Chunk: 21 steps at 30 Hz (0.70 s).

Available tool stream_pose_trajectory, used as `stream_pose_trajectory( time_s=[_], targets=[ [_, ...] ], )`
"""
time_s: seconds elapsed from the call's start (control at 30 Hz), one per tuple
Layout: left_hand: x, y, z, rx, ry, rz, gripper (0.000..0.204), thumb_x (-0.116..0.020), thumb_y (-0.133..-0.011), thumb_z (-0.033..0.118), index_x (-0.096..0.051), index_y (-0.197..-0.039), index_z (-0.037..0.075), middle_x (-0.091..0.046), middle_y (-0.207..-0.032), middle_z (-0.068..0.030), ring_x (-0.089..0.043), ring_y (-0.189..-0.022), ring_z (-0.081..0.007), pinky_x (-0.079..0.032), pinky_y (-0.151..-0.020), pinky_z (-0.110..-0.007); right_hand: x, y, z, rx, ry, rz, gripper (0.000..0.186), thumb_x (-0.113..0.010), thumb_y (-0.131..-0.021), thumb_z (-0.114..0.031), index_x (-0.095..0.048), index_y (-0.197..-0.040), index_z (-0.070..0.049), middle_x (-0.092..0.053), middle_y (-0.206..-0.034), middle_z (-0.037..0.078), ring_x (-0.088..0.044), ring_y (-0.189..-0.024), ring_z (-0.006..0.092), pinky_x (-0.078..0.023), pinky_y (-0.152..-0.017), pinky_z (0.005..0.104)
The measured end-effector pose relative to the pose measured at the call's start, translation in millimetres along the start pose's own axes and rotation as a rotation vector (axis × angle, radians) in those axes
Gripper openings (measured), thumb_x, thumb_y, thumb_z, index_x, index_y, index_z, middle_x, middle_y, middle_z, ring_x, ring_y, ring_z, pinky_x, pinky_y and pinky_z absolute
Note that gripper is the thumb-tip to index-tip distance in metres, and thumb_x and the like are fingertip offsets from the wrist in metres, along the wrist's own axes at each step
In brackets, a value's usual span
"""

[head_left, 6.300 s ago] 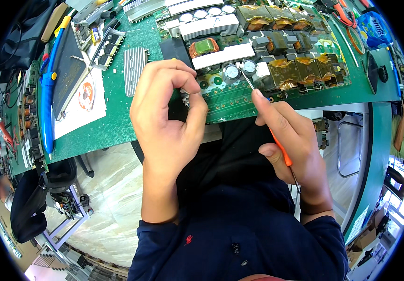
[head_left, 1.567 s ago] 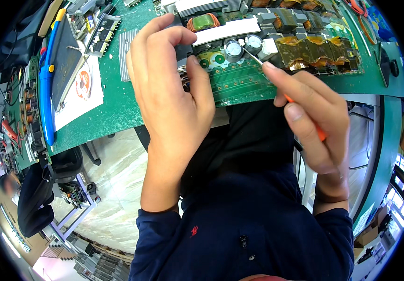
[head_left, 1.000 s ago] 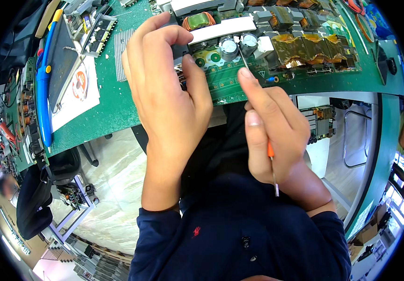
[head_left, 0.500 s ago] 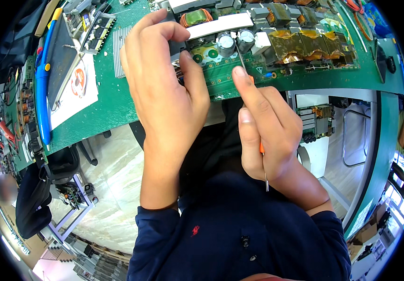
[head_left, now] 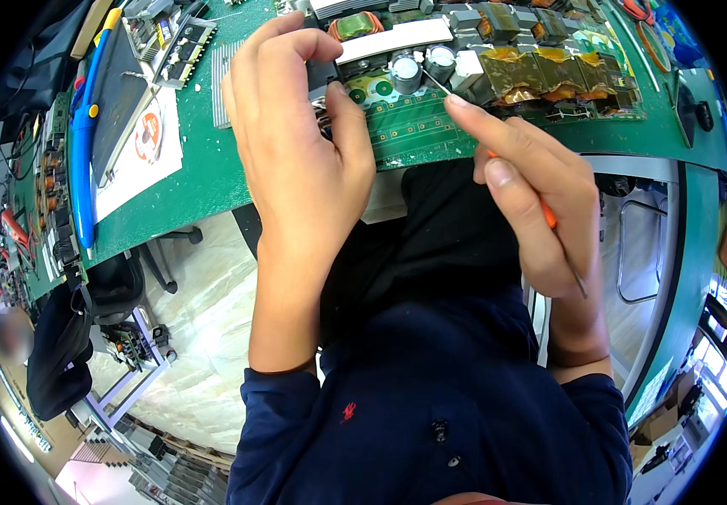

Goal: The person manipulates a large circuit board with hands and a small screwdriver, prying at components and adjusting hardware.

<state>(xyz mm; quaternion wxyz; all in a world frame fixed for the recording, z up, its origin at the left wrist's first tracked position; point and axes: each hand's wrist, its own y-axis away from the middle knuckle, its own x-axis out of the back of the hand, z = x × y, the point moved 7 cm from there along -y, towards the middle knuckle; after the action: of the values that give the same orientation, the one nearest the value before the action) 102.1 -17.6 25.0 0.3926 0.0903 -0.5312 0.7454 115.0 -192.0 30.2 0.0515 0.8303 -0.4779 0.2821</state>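
Observation:
On the bench lies a green circuit board (head_left: 405, 126) crowded with parts. My left hand (head_left: 296, 126) is curled round a dark block at the board's left end, its thumb on the near side; where the fingertips touch is partly hidden. An orange-handled screwdriver (head_left: 548, 214) is gripped in my right hand (head_left: 540, 185), the index finger stretched along its thin metal shaft. The shaft's tip reaches in by two round silver capacitors (head_left: 405, 74), near a white block (head_left: 466, 71). A long white strip (head_left: 397, 40) runs behind the capacitors, beside a copper-wound coil (head_left: 355, 26).
Left of the board are a blue and yellow tool (head_left: 83, 160), a white sheet (head_left: 140, 168) and a part with metal fins (head_left: 188, 52). Taped amber transformers (head_left: 540, 77) fill the board's right side. The green bench (head_left: 212, 185) ends close to my body.
My right hand has moved right and tilted the screwdriver more to the side, its tip still by the capacitors. My left hand has barely moved.

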Motion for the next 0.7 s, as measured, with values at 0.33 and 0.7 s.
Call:
stream_pose_trajectory(
  time_s=[0.33,0.7],
  targets=[
    [-2,0,15,-0.176,-0.023,-0.078,0.037,-0.084,-0.074,0.011,-0.076,-0.110,0.010,-0.067,-0.107,-0.0057,-0.059,-0.095,-0.0247,-0.044,-0.084,-0.035,11,-7,-4,-0.035,-0.094,0.009,0.041,-0.051,-0.095,-0.012,-0.069,-0.128,0.005,-0.059,-0.082,0.007,-0.054,-0.081,0.0153,-0.042,-0.078,0.0273],
    [-5,-4,17,-0.223,-0.053,-0.050,0.033,-0.086,-0.070,0.009,-0.076,-0.101,0.009,-0.066,-0.100,-0.0072,-0.059,-0.092,-0.0266,-0.045,-0.079,-0.036,16,-10,1,0.042,-0.054,0.017,0.040,-0.051,-0.097,-0.012,-0.070,-0.130,0.001,-0.059,-0.081,0.004,-0.053,-0.079,0.0112,-0.040,-0.073,0.0246]
  ],
)
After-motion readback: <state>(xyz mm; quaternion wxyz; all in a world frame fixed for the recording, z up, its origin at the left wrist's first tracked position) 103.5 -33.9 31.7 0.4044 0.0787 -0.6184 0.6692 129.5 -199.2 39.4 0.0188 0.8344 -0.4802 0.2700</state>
